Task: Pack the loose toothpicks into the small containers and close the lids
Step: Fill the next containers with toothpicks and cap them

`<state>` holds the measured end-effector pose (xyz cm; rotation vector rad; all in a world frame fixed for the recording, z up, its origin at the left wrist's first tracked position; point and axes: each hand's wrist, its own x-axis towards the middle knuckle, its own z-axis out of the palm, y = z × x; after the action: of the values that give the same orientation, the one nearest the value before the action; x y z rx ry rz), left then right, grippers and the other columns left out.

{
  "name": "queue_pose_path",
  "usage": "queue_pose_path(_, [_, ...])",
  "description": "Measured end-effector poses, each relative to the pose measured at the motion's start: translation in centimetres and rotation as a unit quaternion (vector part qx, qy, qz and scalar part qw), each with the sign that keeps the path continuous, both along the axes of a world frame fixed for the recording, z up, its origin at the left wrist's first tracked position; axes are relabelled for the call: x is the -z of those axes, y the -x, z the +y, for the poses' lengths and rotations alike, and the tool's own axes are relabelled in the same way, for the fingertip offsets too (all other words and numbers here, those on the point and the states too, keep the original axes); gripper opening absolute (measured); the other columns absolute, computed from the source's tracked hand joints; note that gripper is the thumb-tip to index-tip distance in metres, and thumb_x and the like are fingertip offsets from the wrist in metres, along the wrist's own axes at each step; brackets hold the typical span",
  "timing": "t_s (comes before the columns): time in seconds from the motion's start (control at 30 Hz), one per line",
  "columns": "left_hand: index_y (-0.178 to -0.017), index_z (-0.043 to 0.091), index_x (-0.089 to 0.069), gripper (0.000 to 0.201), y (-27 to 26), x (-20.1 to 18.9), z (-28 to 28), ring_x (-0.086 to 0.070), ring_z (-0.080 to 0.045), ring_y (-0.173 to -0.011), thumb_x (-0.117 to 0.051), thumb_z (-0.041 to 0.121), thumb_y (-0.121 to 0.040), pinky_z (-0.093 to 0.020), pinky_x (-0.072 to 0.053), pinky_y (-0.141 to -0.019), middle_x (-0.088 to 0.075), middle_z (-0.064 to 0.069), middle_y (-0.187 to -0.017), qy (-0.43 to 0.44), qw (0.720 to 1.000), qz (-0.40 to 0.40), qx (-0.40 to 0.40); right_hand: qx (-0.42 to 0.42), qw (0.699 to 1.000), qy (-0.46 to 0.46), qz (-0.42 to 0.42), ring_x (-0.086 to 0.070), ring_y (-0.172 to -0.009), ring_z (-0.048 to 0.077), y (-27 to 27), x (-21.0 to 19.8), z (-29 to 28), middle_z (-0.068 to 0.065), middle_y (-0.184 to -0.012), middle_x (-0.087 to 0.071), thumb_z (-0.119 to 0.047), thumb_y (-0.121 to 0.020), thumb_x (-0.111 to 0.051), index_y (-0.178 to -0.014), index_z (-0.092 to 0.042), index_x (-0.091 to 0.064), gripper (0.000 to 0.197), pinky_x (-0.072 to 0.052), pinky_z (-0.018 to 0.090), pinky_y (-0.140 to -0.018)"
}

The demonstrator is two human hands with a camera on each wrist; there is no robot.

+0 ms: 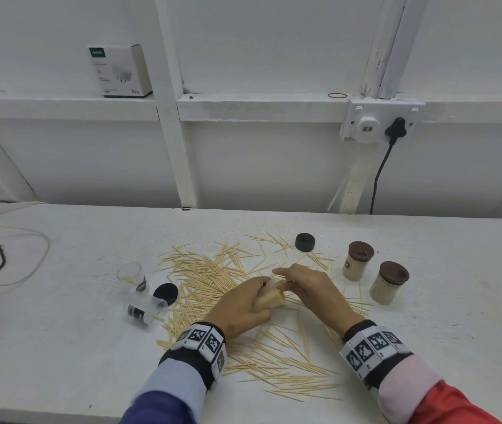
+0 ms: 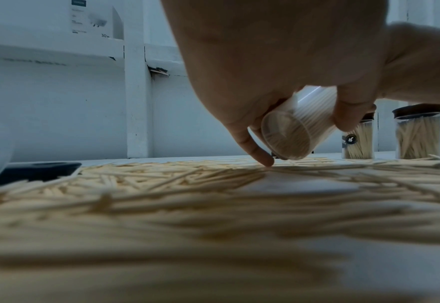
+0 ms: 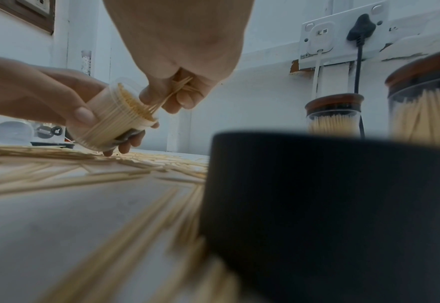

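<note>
Loose toothpicks spread across the middle of the table. At frame centre my left grip holds a tilted container, and my right grip is just right of its mouth. Two lidded containers stand at right, a lid behind them to the left. Two open containers and another lid lie at left.

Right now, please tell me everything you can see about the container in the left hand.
The container is a small clear plastic cylinder without a lid, nearly full of packed toothpicks. The left hand grips it tilted, mouth toward the right hand, which pushes a few toothpicks in. It is held above the loose toothpicks.
</note>
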<state>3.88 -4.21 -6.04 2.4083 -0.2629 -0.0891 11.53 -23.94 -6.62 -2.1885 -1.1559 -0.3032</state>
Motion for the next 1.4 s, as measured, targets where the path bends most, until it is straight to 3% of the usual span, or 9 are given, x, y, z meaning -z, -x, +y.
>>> queue_pose_path(0.17, [-0.137, 0.027, -0.039, 0.06, 0.0, 0.0, 0.0, -0.057, -0.01, -0.093, -0.058, 0.039, -0.082, -0.037, -0.05, -0.083, -0.058, 0.008, -0.112, -0.002, 1.0, 0.005, 0.009, 0.041, 0.996, 0.008, 0.076, -0.06, -0.076, 0.013, 0.1, -0.6, 0.0, -0.004, -0.088, -0.066, -0.017, -0.091, -0.065, -0.102, -0.012, -0.058, 0.014, -0.049, 0.026, -0.068])
queue_pose_path(0.4, [-0.136, 0.028, -0.04, 0.057, 0.1, -0.1, -0.1, -0.058, -0.008, -0.092, -0.059, 0.035, -0.082, -0.035, -0.05, -0.083, -0.059, 0.009, -0.111, 0.005, 1.0, 0.001, 0.016, -0.007, 1.0, -0.018, 0.006, -0.063, -0.071, 0.008, -0.5, 0.0, -0.4, -0.004, -0.081, -0.068, -0.015, -0.085, -0.068, -0.092, -0.011, -0.072, 0.009, -0.052, 0.024, -0.063])
queue_pose_path(0.7, [-0.136, 0.027, -0.041, 0.057, 0.1, 0.0, -0.1, -0.058, -0.006, -0.088, -0.059, 0.035, -0.083, -0.031, -0.05, -0.078, -0.059, 0.01, -0.107, 0.011, 1.0, -0.005, 0.011, -0.007, 1.0, 0.027, -0.011, -0.062, -0.069, 0.013, -0.6, 0.4, -0.2, -0.005, -0.084, -0.06, -0.016, -0.088, -0.063, -0.117, -0.015, -0.069, 0.03, -0.049, 0.025, -0.055])
queue_pose_path(0.87, [-0.137, 0.027, -0.041, 0.059, 0.0, 0.1, 0.0, -0.058, -0.006, -0.09, -0.058, 0.04, -0.082, -0.033, -0.05, -0.08, -0.059, 0.01, -0.11, 0.014, 1.0, -0.001, 0.011, -0.021, 0.993, 0.098, 0.057, -0.054, -0.082, 0.015, -0.3, 0.2, -0.2, 0.002, -0.099, -0.054, -0.005, -0.096, -0.049, -0.141, -0.014, -0.049, 0.046, -0.05, 0.034, -0.069])
queue_pose_path(1.0, [-0.136, 0.026, -0.041, 0.057, 0.0, 0.0, 0.0, -0.058, -0.007, -0.09, -0.06, 0.037, -0.084, -0.031, -0.05, -0.08, -0.058, 0.01, -0.11, 0.005, 1.0, 0.002, 0.013, -0.036, 0.988, 0.114, 0.096, -0.053, -0.089, 0.015, -0.2, 0.1, -0.2, 0.003, -0.11, -0.052, 0.002, -0.094, -0.047, -0.145, -0.017, -0.043, 0.055, -0.047, 0.028, -0.077])
queue_pose_path(1.1, [-0.135, 0.026, -0.042, 0.057, 0.0, -0.1, 0.0, -0.058, -0.009, -0.092, -0.059, 0.039, -0.082, -0.033, -0.05, -0.081, -0.058, 0.008, -0.11, -0.003, 1.0, 0.003, 0.02, -0.019, 0.995, 0.066, 0.078, -0.054, -0.085, 0.006, -0.4, 0.3, -0.3, -0.001, -0.1, -0.057, -0.001, -0.094, -0.055, -0.135, -0.015, -0.056, 0.043, -0.043, 0.016, -0.075])
queue_pose_path(1.2, [-0.137, 0.026, -0.04, 0.061, 0.0, -0.1, 0.0, -0.057, -0.009, -0.094, -0.058, 0.041, -0.081, -0.033, -0.049, -0.084, -0.058, 0.009, -0.113, -0.012, 1.0, 0.004, 0.026, 0.001, 0.995, -0.004, 0.095, -0.055, -0.077, -0.005, -0.3, 0.0, -0.4, -0.01, -0.089, -0.061, -0.006, -0.091, -0.062, -0.107, -0.011, -0.067, 0.018, -0.044, 0.014, -0.071])
queue_pose_path(1.3, [-0.138, 0.025, -0.04, 0.062, 0.1, -0.1, 0.0, -0.057, -0.01, -0.095, -0.057, 0.042, -0.08, -0.034, -0.049, -0.085, -0.058, 0.008, -0.114, -0.019, 0.999, 0.004, 0.027, 0.01, 0.994, -0.033, 0.099, -0.054, -0.072, -0.005, -0.3, -0.2, -0.5, -0.014, -0.079, -0.06, -0.007, -0.086, -0.069, -0.087, -0.01, -0.065, 0.005, -0.041, 0.011, -0.065])
queue_pose_path(1.4, [-0.135, 0.025, -0.042, 0.06, 0.1, -0.2, -0.1, -0.057, -0.012, -0.095, -0.058, 0.041, -0.08, -0.035, -0.049, -0.084, -0.059, 0.006, -0.113, -0.017, 0.999, 0.004, 0.031, -0.003, 0.993, -0.035, 0.109, -0.055, -0.071, -0.003, -0.4, -0.1, -0.5, -0.011, -0.076, -0.064, -0.008, -0.083, -0.071, -0.083, -0.011, -0.069, 0.003, -0.043, 0.013, -0.065])
